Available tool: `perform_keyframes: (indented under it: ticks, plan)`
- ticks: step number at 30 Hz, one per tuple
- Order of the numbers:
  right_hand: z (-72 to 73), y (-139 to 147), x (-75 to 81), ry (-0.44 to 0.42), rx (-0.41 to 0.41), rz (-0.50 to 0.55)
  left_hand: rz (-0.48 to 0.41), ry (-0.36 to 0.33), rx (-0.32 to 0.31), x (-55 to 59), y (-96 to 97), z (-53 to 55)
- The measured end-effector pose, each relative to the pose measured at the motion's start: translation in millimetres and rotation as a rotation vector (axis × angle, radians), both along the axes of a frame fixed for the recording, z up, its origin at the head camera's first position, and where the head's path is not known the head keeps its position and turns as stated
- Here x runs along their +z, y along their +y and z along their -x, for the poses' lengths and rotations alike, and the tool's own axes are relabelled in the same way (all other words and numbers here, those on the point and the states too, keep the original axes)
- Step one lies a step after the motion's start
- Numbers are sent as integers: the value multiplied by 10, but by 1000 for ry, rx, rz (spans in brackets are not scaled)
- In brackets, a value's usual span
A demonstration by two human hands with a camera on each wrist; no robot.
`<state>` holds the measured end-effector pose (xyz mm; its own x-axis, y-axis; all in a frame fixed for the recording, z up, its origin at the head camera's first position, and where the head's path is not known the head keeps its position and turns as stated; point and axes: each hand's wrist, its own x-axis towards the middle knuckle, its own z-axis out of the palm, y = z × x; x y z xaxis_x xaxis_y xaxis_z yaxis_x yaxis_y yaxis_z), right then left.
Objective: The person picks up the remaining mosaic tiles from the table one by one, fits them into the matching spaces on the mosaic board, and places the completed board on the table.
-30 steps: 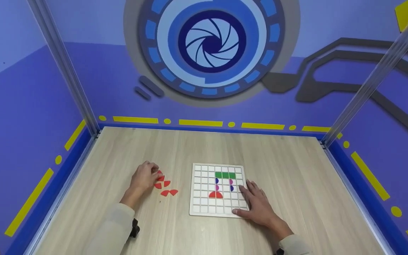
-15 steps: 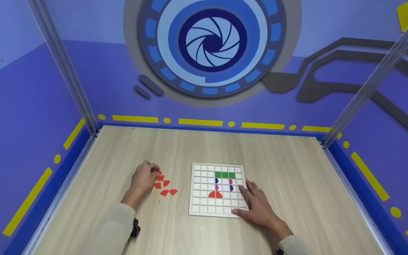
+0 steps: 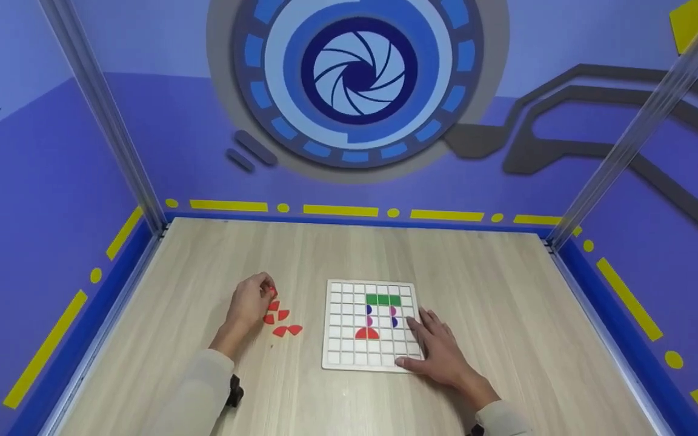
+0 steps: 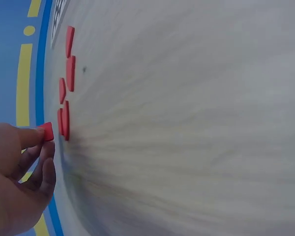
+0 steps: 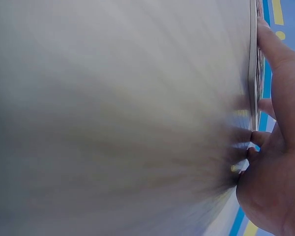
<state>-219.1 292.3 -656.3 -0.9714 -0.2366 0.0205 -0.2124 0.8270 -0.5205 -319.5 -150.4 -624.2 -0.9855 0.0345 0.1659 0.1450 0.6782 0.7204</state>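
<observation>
My left hand (image 3: 247,304) pinches a small red piece (image 4: 47,132) between thumb and fingertips, lifted off the table in the left wrist view. Beside it several red quarter-circle pieces (image 3: 283,314) lie loose on the wood. My right hand (image 3: 443,351) rests on the right edge of a white gridded board (image 3: 343,358). Its thumb and index finger touch the top face; the other fingers lie along the side, as the right wrist view shows. On the board sit green squares (image 3: 383,300), small blue and pink half-round pieces (image 3: 393,311) and a red half-circle shape (image 3: 367,333).
The pale wooden table (image 3: 288,399) is bounded by blue printed walls (image 3: 161,139) at the back and both sides. Metal posts (image 3: 113,133) stand at the back corners. A tiny dark speck (image 3: 271,346) marks the table below the red pieces.
My left hand has picked a red piece up off the table and raised it slightly. The right hand and the board stay in place; the head view has shifted a little.
</observation>
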Motion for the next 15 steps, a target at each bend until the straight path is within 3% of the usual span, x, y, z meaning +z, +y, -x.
perform_keyframes:
  ticks: [4, 9, 15]
  plan:
    - [-1, -3, 15, -16, 0, 0, -26, 12, -37, 85, 117, -49]
    - [10, -4, 30, -6, -3, -3, -30, 20, -120, 213, 347, -187]
    - [16, -6, 19, -12, 0, -17, -77, 24, -238, 252, 641, -358]
